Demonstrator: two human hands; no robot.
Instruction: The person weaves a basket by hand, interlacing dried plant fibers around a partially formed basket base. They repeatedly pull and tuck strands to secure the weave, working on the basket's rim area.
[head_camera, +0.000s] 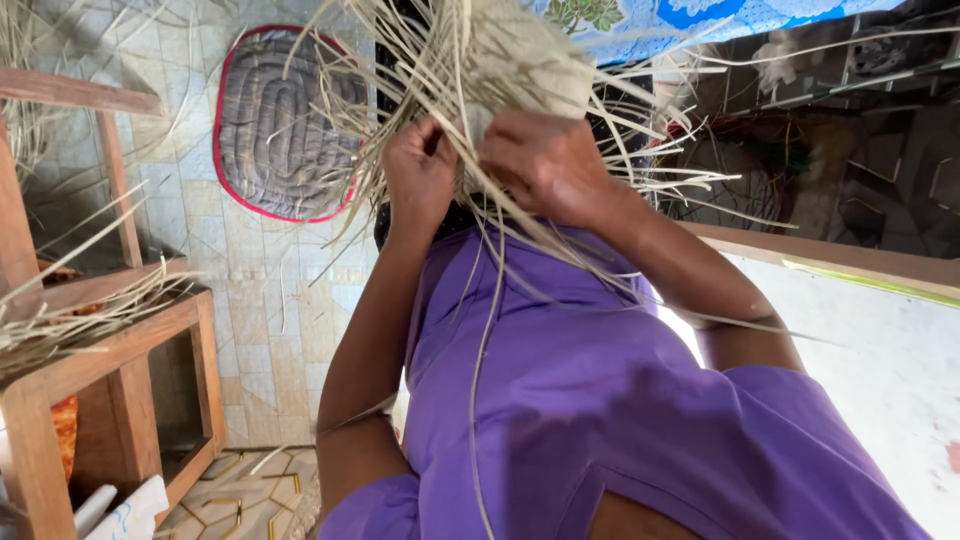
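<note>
We look down along our own purple shirt (600, 400) toward our two hands, which meet at the top of the view on a half-woven piece of pale straw (520, 60). The woven part is a tight, rounded patch of flat, cream-coloured strips, and from its edges many loose strips (400, 60) fan out in all directions, some hanging down over our chest.

Our left hand (418, 170) is curled into a narrow grip, its fingers pinched around a few of the loose strands just below the woven part. Our right hand (545, 160) is also closed, pressed against the underside of the weaving with the fingers folded in and strands running beneath them. The two hands sit just beside each other, almost touching, both holding the work up above a tiled floor (250, 260).

On the floor beyond the left hand lies an oval grey quilted mat (285, 120) with a red-pink border. To the left stands a wooden frame (110, 360) of brown rails, with more dry straw strips (70, 310) lying across its upper rail. At the lower left corner, under the frame, we see a white package (125, 508) with small blue markings, partly cut off by the edge, and a patch of orange material (65, 430) behind the wooden leg.

At the top right a blue and white patterned cloth (680, 20) shows behind the straw. A pale board with a wooden edge (850, 262) runs along the right side.
</note>
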